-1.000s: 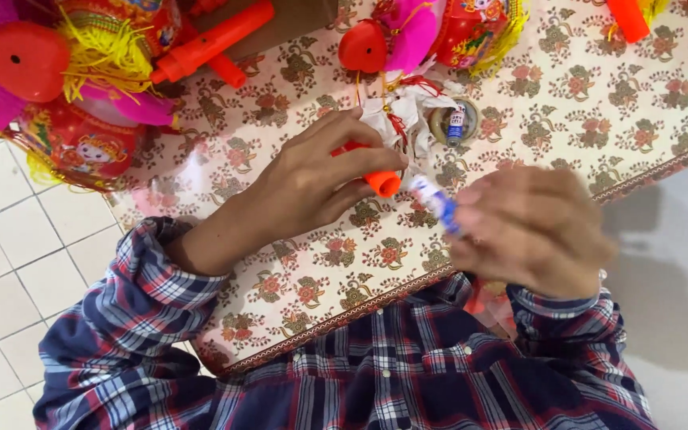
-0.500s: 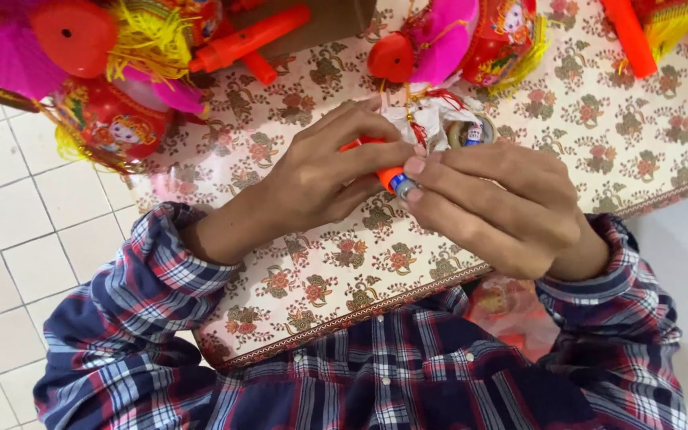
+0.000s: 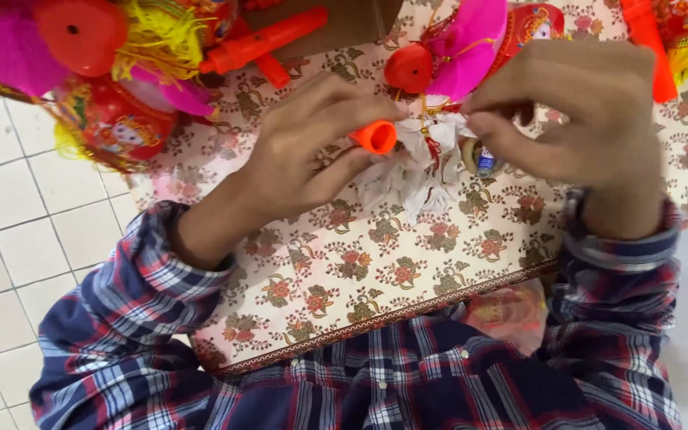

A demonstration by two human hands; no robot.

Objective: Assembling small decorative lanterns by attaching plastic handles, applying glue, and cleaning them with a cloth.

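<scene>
My left hand (image 3: 312, 147) grips a short orange plastic tube (image 3: 376, 136), its round end pointing right. Beside it lies a crumpled white paper piece (image 3: 408, 171) with red threads, on a board covered in floral-patterned paper (image 3: 344, 271). My right hand (image 3: 579, 111) hovers over the far right of that white piece, fingers curled and pinched together near a small roll of tape (image 3: 479, 157). Whether it holds anything is hidden by the fingers.
Bright toy lanterns crowd the far side: a pink and red one (image 3: 471, 48) just beyond my hands, a red and yellow one (image 3: 113, 119) at the left. Orange handles (image 3: 264, 44) lie between them. White floor tiles (image 3: 17, 239) show at left.
My right hand has pulled away from the orange tube and moved up and right, over the white piece. The left hand keeps its hold on the tube.
</scene>
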